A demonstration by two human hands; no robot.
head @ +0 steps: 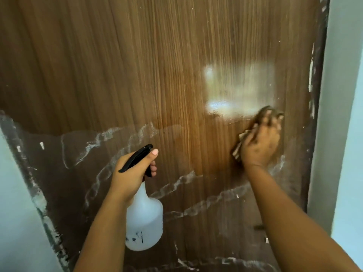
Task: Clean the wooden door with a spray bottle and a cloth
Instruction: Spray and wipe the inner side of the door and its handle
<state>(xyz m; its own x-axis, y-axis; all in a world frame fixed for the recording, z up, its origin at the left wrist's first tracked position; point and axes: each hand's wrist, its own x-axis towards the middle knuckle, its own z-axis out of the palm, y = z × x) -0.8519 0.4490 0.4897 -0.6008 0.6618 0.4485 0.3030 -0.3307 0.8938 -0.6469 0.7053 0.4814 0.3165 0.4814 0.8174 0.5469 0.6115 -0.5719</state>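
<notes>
Your right hand (261, 142) presses a cloth (240, 143) flat against the door (157, 75) — blurred, right of centre. Your left hand (131, 169) grips the spray bottle (144, 218) by its neck, held just off the streaked lower door.

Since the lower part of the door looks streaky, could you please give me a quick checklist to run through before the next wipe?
1. Cloth under the right hand, against the door: ok.
2. Spray bottle held upright in the left hand: ok.
3. Liquid left in the bottle: cannot tell.
4. White streaks on the lower door gone: not ok.
5. Wet patch above the cloth wiped dry: not ok.
</notes>
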